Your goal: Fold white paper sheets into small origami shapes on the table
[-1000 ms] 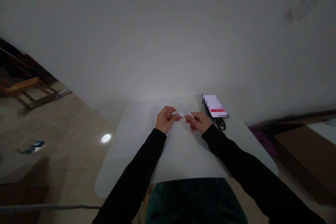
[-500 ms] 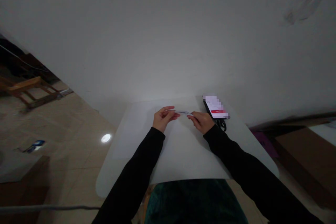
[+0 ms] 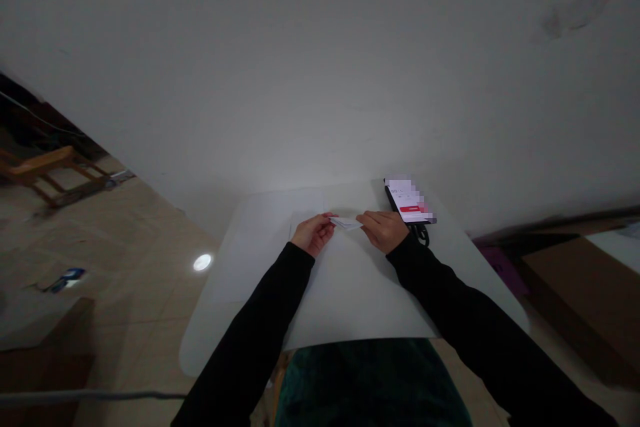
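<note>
Room: a white wall (image 3: 320, 60) fills the upper view. Beige tile floor (image 3: 140, 247) lies at lower left, with a wooden chair (image 3: 43, 167) at the far left. A cardboard box (image 3: 575, 300) sits at right, a purple item (image 3: 501, 261) just beside it.

Work surface: a white round-cornered table (image 3: 213, 340) stands against the wall. A large white paper sheet (image 3: 350, 300) lies on it, under both forearms, which are in black sleeves.

Far edge of table: a black-cased phone (image 3: 407, 203) lies right of the hands, its lit screen pixelated apart from a red bar. A black loop-handled object (image 3: 420, 235) lies at its near end; too dark to identify.

Hands: the left hand (image 3: 313, 233) pinches one end of a small folded white paper (image 3: 345, 222) between thumb and fingertips. The right hand (image 3: 384, 229) has its fingers pressed together and extended, their tips at the paper's other end; whether it pinches, cannot tell. The paper sits between the hands, over the sheet's far part.
</note>
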{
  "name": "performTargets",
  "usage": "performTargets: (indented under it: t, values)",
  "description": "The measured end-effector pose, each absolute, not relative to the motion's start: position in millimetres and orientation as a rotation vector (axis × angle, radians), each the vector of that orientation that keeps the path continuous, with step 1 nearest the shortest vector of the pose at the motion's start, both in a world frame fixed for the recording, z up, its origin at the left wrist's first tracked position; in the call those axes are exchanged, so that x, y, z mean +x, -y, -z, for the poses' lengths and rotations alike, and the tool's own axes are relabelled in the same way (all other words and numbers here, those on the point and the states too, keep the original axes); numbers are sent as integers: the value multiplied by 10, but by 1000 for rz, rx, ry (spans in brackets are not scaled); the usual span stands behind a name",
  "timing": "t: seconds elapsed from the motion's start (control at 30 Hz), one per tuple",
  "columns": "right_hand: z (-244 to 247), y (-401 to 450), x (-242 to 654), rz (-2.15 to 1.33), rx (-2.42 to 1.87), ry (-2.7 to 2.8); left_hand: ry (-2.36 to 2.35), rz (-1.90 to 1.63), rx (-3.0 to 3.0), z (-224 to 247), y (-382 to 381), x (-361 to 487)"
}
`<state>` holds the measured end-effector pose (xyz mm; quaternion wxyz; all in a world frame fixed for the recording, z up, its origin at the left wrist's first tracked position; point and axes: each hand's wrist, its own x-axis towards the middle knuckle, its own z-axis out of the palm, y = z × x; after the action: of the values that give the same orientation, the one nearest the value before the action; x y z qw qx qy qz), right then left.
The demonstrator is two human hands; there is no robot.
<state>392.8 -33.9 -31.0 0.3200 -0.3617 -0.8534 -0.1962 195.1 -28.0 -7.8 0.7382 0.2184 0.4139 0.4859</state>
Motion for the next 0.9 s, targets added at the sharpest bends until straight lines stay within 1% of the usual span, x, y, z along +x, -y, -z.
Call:
performTargets:
  t: [0.2, 0.43, 0.53, 0.63, 0.73, 0.9]
  values:
    - [292, 345, 3921, 348, -993, 2280, -966, -1078, 512, 134, 262, 1960]
    - [328, 336, 3917, 372, -1005, 2290, -1051, -1148, 571, 144, 276, 1982]
    - [334, 344, 3899, 303, -984, 2285, -1078, -1196, 714, 139, 280, 1987]
    - [292, 376, 3871, 105, -992, 2235, -1080, -1268, 885, 153, 259, 1961]
    - [225, 420, 3837, -194, -1067, 2119, -1049, -1335, 1028, 168, 234, 1924]
    - [180, 462, 3777, -638, -1099, 1942, -867, -1302, 1270, 139, 275, 1954]
